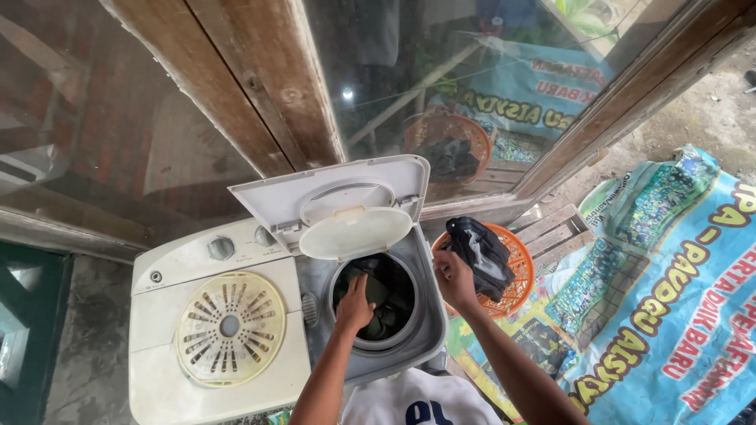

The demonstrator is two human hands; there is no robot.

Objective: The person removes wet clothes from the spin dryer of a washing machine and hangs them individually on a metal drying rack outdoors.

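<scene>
A white twin-tub washing machine (165, 378) stands below me with the lid (339, 197) of its right tub raised. My left hand (354, 303) reaches down into the round spinner tub (409, 330), its fingers on dark wet clothes (390, 295) inside; whether it grips them I cannot tell. My right hand (454, 277) is raised beside the tub's right edge, closed on a dark garment (484, 252) that hangs above an orange plastic basket (520, 275).
The left tub has a cream perforated round cover (228, 329). A wooden-framed glass wall (260, 94) rises behind the machine. A printed blue banner (677, 299) lies on the ground to the right, over wooden pallet slats (555, 228).
</scene>
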